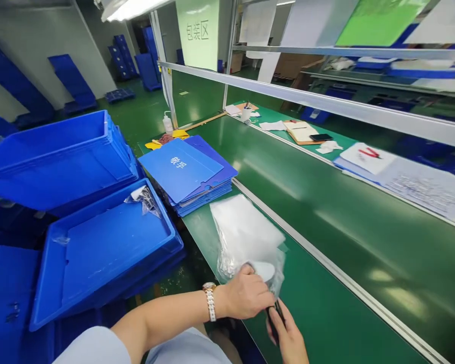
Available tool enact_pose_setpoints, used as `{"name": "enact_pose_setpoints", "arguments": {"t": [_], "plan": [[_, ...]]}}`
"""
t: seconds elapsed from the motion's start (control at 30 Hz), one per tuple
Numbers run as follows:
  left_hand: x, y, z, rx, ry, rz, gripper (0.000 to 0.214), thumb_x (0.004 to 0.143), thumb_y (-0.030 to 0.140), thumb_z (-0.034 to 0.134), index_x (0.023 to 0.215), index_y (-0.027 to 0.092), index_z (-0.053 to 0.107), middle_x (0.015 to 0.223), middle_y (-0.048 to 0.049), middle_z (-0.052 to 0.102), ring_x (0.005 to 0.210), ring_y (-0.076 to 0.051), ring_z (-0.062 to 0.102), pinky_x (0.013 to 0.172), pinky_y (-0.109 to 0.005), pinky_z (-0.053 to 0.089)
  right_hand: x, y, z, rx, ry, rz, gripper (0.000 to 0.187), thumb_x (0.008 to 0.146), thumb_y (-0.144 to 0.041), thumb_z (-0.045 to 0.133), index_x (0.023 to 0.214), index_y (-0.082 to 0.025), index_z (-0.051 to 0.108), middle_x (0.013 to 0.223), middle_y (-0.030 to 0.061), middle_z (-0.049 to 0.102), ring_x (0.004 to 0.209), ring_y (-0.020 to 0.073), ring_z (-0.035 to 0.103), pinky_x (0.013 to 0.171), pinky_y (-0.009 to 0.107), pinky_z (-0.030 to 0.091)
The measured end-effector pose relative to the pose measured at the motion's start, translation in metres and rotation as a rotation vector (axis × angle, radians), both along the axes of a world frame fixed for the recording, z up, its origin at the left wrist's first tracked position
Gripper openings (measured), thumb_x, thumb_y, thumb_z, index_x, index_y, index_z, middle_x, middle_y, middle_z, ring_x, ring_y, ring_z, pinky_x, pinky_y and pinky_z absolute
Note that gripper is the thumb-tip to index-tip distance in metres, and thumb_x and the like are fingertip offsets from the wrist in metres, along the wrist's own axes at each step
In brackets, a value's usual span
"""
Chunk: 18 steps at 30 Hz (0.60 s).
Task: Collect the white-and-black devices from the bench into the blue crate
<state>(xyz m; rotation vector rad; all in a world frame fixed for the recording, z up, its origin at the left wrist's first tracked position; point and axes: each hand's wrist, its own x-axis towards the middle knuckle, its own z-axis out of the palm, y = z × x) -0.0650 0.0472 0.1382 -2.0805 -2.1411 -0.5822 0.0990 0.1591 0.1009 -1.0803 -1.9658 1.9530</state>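
My left hand (246, 296), with a watch on the wrist, grips the near edge of a stack of clear plastic bags (246, 235) that lies on the green bench (326, 313). A white rounded piece (265, 270) shows inside the bag just past its fingers. My right hand (288, 336) is right below, its fingers closed around a small dark object (273, 316) at the bags' near corner. What that dark object is I cannot tell.
A stack of blue plastic sheets (185, 169) lies beyond the bags. Blue crates (98, 247) stand to the left, one holding a small clear bag (146, 197). A green conveyor belt (326, 182) runs along the right. Papers, a phone (320, 137) and a squeeze bottle (167, 123) lie farther off.
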Motion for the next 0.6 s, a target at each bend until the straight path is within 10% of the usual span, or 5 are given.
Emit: {"name": "enact_pose_setpoints", "arguments": {"t": [0.13,0.37,0.6], "plan": [[0.000,-0.002,0.006,0.173,0.051,0.127,0.018,0.097,0.016,0.045,0.086,0.019,0.059,0.068,0.0013,0.054,0.068,-0.016,0.047,0.071,-0.036,0.026,-0.009,-0.009,0.021,-0.343,0.079,-0.269,0.053,0.080,-0.070,0.068,0.094,-0.019,0.062,0.086,0.0035,0.063,0.057,0.0121,0.047,0.045,0.025,0.040],[0.014,0.017,0.012,0.096,0.040,0.162,0.018,0.095,0.017,0.049,0.080,0.019,0.059,0.065,0.0013,0.052,0.065,-0.015,0.045,0.071,-0.035,0.025,0.018,0.011,0.013,0.412,-0.145,0.130,0.067,0.078,-0.073,0.061,0.122,-0.023,0.063,0.118,0.0133,0.071,0.107,0.0337,0.067,0.086,0.047,0.057],[0.040,0.031,0.011,0.124,0.001,0.149,0.017,0.094,0.017,0.049,0.080,0.019,0.059,0.064,0.0014,0.051,0.065,-0.015,0.044,0.068,-0.035,0.023,0.030,0.029,0.022,-0.208,-0.083,-0.182,0.055,0.085,-0.076,0.054,0.090,-0.021,0.061,0.066,0.0011,0.056,0.053,0.0170,0.050,0.044,0.031,0.043]]}}
